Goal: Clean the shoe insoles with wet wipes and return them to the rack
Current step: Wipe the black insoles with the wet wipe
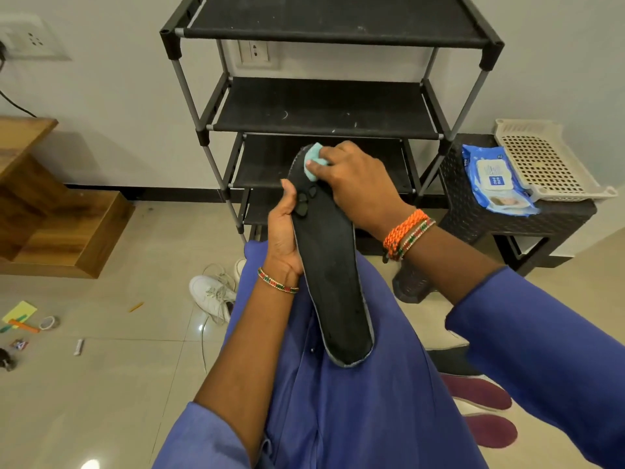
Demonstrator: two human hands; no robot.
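1. Head view, looking down: a person's lap in blue trousers fills the bottom centre of the frame, with blue sleeves on both arms.
2. A long black insole runs from the lap up to the frame's centre, its heel end resting on the lap.
3. The left hand grips the insole's left edge about midway along, thumb lying on the top face.
4. The right hand has its fingers curled on a folded pale-green wet wipe and presses it on the insole's far toe end.
5. Two maroon insoles lie on the floor at lower right, partly hidden by the right sleeve.
6. A white sneaker lies on the floor tiles left of the lap.
7. A black shoe rack stands against the wall at upper centre.
8. At the right edge, a dark wicker desk carries a blue wet wipe pack beside a cream plastic tray.
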